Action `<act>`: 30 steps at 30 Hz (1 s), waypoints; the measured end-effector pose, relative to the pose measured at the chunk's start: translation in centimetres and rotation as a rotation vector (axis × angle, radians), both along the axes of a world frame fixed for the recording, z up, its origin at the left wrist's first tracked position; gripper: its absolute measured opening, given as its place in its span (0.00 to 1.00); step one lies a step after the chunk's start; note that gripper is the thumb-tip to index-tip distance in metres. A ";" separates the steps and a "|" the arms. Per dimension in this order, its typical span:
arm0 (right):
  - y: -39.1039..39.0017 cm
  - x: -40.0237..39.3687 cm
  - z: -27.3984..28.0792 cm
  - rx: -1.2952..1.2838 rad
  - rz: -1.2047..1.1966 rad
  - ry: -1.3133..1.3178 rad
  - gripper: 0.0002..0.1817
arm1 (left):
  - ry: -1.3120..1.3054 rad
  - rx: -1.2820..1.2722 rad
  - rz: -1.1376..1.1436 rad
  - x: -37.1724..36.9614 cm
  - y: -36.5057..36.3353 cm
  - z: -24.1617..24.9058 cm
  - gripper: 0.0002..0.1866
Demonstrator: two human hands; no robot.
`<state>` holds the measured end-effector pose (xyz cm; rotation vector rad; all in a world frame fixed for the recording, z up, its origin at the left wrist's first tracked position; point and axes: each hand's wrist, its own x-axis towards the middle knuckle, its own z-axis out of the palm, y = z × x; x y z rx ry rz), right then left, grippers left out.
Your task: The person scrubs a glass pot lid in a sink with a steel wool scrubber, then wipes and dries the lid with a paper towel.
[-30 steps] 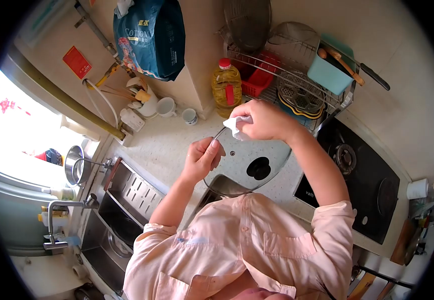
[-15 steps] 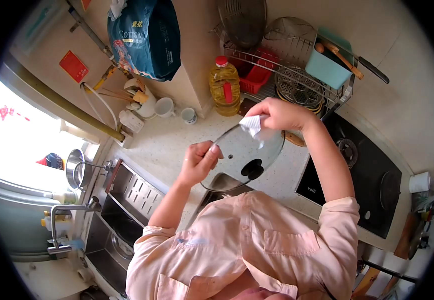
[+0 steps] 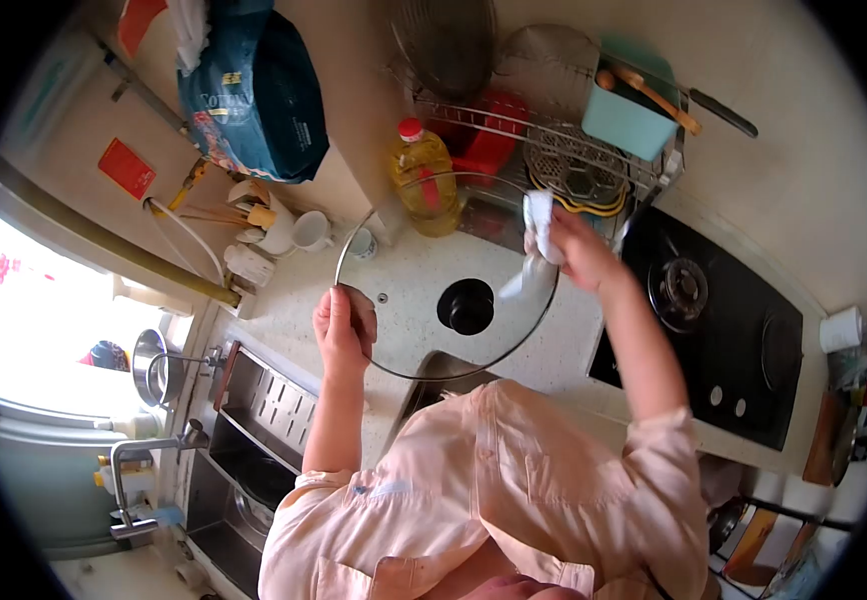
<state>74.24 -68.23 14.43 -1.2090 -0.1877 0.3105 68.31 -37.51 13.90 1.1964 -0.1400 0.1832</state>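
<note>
A round glass lid [image 3: 414,290] with a thin metal rim and a black knob [image 3: 466,306] is held up over the counter, its face turned toward me. My left hand [image 3: 344,325] grips the rim at the left side, thumb in front and fingers behind the glass. At the upper right of the rim, my right hand [image 3: 576,245] is closed on a white cloth [image 3: 540,225], which lies against the edge and hangs down over the glass. The oil bottle and counter show through the clear lid.
Behind the lid stand an oil bottle [image 3: 424,185] and a dish rack [image 3: 594,150]. Cups [image 3: 312,231] are at the back left. A black stove [image 3: 719,320] is on the right, and a metal sink [image 3: 264,400] with a faucet [image 3: 144,445] on the left.
The lid has turned from a slant to face me more fully. My left hand has moved left and slightly down, and my right hand with the cloth has shifted right.
</note>
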 end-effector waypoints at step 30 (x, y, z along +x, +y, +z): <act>1.7 -0.6 9.2 -0.665 -0.453 -0.491 0.17 | 0.025 0.016 -0.194 2.7 -2.6 1.9 0.18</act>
